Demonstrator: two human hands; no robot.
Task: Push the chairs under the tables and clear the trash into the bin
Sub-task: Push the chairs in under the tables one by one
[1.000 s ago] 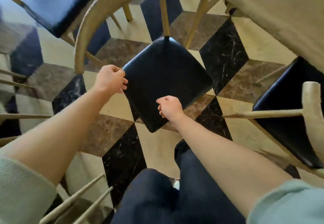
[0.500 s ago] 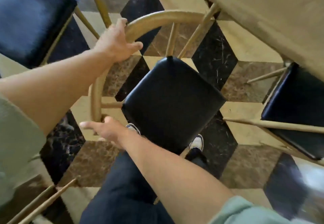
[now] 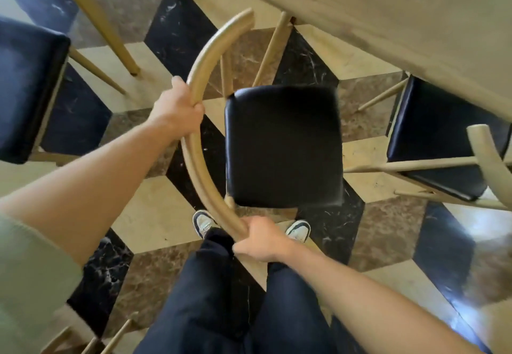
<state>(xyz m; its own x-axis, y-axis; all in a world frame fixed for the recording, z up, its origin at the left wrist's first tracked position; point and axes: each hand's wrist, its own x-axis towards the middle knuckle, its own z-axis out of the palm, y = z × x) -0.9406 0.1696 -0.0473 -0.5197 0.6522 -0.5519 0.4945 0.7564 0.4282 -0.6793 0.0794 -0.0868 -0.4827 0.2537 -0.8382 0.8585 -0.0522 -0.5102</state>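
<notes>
A wooden chair [image 3: 282, 146] with a black padded seat and a curved light-wood backrest stands right in front of me, beside the corner of a pale wooden table [image 3: 388, 21] at the upper right. My left hand [image 3: 177, 110] is closed around the middle of the curved backrest. My right hand [image 3: 260, 238] grips the near end of the same backrest, just above my knees. The seat sits outside the table edge. No trash or bin is in view.
A second black-seated chair [image 3: 440, 137] stands at the right, partly under the table. Another black seat [image 3: 25, 87] is at the far left, with wooden legs [image 3: 102, 24] above it. More wooden rods [image 3: 110, 337] show at the bottom left. The floor is patterned marble.
Both hands left the seat edge and took hold of the curved backrest. The chair has turned, so its backrest now faces me and the seat points toward the table.
</notes>
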